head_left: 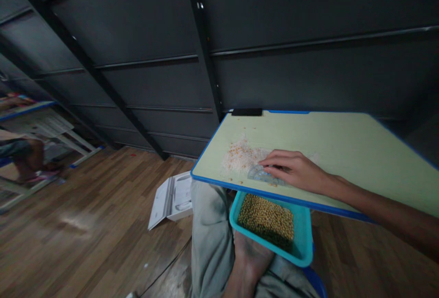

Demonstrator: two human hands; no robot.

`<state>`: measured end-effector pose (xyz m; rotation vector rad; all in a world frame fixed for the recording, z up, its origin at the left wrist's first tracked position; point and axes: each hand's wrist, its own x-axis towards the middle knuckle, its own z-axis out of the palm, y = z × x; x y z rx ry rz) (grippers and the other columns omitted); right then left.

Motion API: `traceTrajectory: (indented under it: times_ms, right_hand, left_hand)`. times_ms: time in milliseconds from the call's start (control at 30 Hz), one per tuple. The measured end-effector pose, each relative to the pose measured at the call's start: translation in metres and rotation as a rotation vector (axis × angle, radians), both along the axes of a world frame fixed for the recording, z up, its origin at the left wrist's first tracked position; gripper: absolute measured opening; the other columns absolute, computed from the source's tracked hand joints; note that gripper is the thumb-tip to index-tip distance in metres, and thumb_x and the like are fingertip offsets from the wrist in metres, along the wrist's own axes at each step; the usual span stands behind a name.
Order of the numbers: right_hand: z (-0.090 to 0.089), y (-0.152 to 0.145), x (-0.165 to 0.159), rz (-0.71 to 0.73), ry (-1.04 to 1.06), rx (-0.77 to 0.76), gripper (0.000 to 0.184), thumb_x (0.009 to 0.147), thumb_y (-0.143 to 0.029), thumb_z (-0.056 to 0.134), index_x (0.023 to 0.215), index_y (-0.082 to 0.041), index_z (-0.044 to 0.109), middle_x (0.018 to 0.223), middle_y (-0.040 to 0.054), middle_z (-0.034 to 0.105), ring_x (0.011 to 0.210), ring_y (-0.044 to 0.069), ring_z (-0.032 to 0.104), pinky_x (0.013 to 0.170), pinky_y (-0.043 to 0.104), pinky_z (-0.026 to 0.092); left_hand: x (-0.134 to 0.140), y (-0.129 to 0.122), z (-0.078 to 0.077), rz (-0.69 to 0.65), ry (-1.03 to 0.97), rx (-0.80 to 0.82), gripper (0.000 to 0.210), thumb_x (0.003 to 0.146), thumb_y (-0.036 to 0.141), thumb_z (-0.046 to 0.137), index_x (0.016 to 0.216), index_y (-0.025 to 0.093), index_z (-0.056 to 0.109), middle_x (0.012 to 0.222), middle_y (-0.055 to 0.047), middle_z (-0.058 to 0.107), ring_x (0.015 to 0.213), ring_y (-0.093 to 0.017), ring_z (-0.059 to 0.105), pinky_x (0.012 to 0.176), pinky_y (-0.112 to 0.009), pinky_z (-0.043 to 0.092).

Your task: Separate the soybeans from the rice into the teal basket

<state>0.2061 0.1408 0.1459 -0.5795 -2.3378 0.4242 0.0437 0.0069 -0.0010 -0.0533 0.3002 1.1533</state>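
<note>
Plastic piece (pixel 259 174), probably light, stiff, best held edgewise, seems pinched by the right hand (pixel 297 170); fingers of the left hand (pixel 252 248), under the basin (pixel 303 229), cannot be judged.

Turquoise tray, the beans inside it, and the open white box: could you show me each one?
Turquoise tray (pixel 302 236), head view: bare inside, toward the picture's right.
Beans (pixel 265 218), head view: middle of their top layer.
White box (pixel 160 203), head view: its opened lid.

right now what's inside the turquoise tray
The turquoise tray holds many small yellowish beans, darker toward the near side. They cover much of its bottom, so anything beneath them cannot be seen; the table hides part of its far rim.
</note>
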Motion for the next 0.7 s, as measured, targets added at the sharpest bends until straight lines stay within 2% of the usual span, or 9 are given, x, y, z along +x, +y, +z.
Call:
traceTrajectory:
  times_ms: [433,700]
  right_hand:
    - [-0.0009,-0.003,-0.0004,0.072,-0.003,0.009,0.024,0.101,-0.022,0.063,0.121,-0.022,0.075,0.109,0.0078,0.076,0.097,0.018,0.072,0.087,0.034,0.058]
    - [0.0047,-0.0087,-0.0027,0.058,-0.032,-0.019,0.023,0.099,-0.024,0.064,0.118,-0.023,0.077,0.101,0.0066,0.077,0.088,0.017,0.072,0.078,0.032,0.058]
  left_hand:
    - [0.0,0.0005,-0.0074,-0.003,0.014,-0.003,0.044,0.099,0.039,0.045,0.134,0.023,0.066,0.143,-0.013,0.064,0.134,-0.034,0.056,0.116,-0.058,0.038]
    - [0.0013,0.0006,0.0008,0.009,-0.004,0.013,0.041,0.098,0.036,0.047,0.128,0.022,0.071,0.14,-0.014,0.066,0.132,-0.035,0.058,0.115,-0.058,0.04]
